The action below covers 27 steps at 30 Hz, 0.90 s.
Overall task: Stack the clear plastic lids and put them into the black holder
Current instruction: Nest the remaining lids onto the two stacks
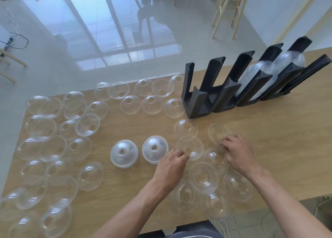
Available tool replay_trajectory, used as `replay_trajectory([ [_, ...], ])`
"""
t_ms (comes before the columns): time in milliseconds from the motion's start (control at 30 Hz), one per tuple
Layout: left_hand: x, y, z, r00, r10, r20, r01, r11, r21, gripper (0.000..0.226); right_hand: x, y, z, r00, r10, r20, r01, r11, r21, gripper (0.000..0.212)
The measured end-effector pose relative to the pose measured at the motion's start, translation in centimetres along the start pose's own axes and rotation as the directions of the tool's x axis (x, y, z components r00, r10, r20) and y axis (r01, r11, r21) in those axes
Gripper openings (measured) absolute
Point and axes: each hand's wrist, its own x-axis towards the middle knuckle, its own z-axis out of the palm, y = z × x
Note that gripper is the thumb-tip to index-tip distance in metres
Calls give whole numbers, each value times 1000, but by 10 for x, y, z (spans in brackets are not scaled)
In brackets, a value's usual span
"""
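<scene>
Pinching at the near rim of a clear dome lid (190, 148) just right of frame centre: left hand (171, 163), fingers curled narrow, apparently gripping that rim, though the clear plastic makes the contact hard to read. Reaching over another dome lid (218, 132) further right: right hand (239, 152), fingers (226, 141) bent down onto its near edge; cannot tell whether closed on it or only touching.

Lying around both hands, more single lids, some overlapping, toward the lower right. Standing just left of the left hand, two cloudier-looking stacks of lids (155, 149) and (124, 153), dome up, holes on top. Scattered across the left half and the upper middle of the wooden table (287, 139), many more loose lids, some rim up, some dome up.

Standing at upper right, the black holder (197, 101), a row of slanted channels: the two rightmost already filled with lid columns (258, 74), the nearer ones bare.

Judged as the gathering step, with much of the work left. Calling next for turning both lids the same way, nesting one on the other, and building a stack before carrying it up to a bare channel.
</scene>
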Motion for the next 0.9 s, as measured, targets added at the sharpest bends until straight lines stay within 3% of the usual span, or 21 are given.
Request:
replay_trajectory([
  [133, -13, 6, -16, 983, -32, -178, -12, 971, -241, 20, -1, -5, -11, 996, -29, -80, 37, 994, 106, 24],
  [200, -21, 9, -28, 956, -149, -251, 36, 914, -405, 16, -5, -14, -21, 992, 4, -128, 23, 978, 207, 21],
  [300, -35, 6, -49, 897, -375, -233, 148, 753, -641, 9, -11, -33, -39, 973, 176, -146, -97, 896, 434, 18],
  [400, -56, -12, -71, 839, -516, -174, 197, 586, -786, 6, -17, -61, -52, 925, 367, -96, -219, 723, 656, 22],
  [533, -90, -54, -95, 768, -640, -37, 222, 321, -921, 18, -26, -103, -53, 884, 467, 24, -290, 507, 812, 21],
  [700, -114, -107, -102, 667, -741, 78, 144, 26, -989, 19, -22, -151, -22, 793, 507, 336, -430, 76, 900, 19],
  [800, -118, -134, -91, 605, -780, 160, 165, -74, -984, 19, -11, -181, 1, 787, 487, 379, -479, 96, 872, 18],
  [900, -112, -151, -78, 580, -788, 209, 217, -98, -971, 18, 5, -204, 16, 777, 495, 390, -513, 137, 847, 17],
])
